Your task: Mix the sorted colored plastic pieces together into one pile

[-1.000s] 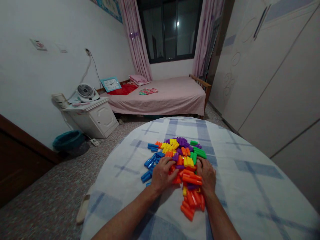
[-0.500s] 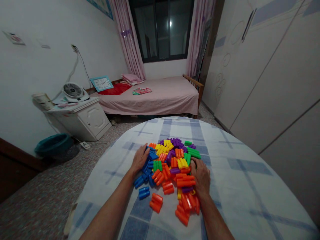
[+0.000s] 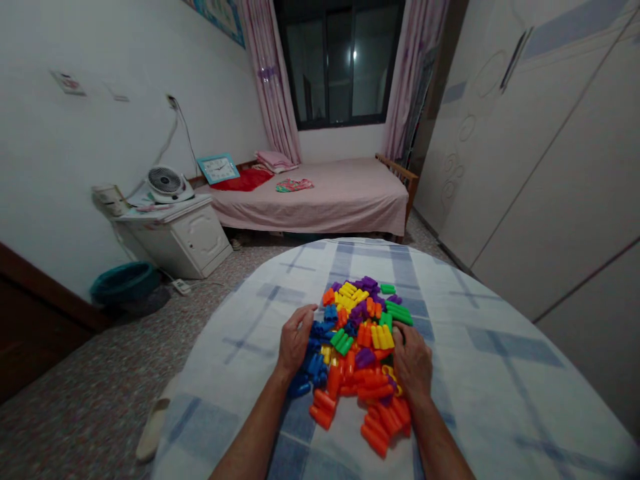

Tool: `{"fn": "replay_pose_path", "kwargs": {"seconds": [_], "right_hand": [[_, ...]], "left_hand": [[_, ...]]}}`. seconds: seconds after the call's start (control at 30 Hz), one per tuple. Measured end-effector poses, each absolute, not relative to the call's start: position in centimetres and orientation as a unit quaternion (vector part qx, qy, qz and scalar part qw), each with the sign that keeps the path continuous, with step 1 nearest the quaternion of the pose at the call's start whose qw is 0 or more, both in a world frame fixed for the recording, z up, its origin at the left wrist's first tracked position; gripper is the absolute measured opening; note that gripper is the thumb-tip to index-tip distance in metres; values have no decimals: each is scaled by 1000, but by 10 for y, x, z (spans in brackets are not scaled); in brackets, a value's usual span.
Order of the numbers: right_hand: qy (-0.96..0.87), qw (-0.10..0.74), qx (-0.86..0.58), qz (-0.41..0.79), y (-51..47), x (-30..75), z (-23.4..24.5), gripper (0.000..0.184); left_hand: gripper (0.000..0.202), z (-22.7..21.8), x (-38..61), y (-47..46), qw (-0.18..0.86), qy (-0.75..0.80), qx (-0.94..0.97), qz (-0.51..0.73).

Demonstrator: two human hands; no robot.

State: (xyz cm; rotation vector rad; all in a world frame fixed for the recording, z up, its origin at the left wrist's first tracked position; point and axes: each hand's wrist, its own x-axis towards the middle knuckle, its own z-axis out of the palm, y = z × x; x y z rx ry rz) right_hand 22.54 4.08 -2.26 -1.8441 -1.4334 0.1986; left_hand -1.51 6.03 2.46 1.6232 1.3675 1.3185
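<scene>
- A heap of small plastic building blocks (image 3: 361,350) in orange, yellow, green, blue and purple lies on the round table under a white cloth with blue checks (image 3: 480,373), in the middle of the near half.
- The left hand (image 3: 296,340) lies at the left edge of the heap, palm inward, fingers loosely curved against the blue blocks (image 3: 315,363); it touches them, but a grip on any one piece cannot be made out.
- The right hand (image 3: 413,360) lies flat at the right edge of the heap, fingers spread and pointing away from the person, fingertips touching the yellow blocks (image 3: 381,337) and just short of the green blocks (image 3: 399,312); it grasps nothing.
- The heap sits between the two hands, with orange blocks (image 3: 380,427) spilling toward the person alongside the right wrist.
- Purple blocks (image 3: 369,283) mark the far end of the heap, beyond both hands.
- Past the table stand a bed with a pink sheet (image 3: 330,193), a white bedside cabinet (image 3: 175,233) bearing a small white fan (image 3: 164,183), and a teal basin (image 3: 123,283) on the floor.
</scene>
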Motion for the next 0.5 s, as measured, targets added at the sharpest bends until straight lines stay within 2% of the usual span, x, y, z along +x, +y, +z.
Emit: {"fn": "replay_pose_path", "kwargs": {"seconds": [0.1, 0.27, 0.5], "right_hand": [[-566, 389, -722, 85, 41, 226, -22, 43], [-570, 400, -709, 106, 41, 227, -22, 46], [-567, 381, -721, 114, 41, 229, -21, 49]], "left_hand": [[41, 12, -22, 66, 297, 553, 578, 522], [37, 10, -17, 67, 326, 517, 596, 521], [34, 14, -34, 72, 327, 514, 470, 639]]}}
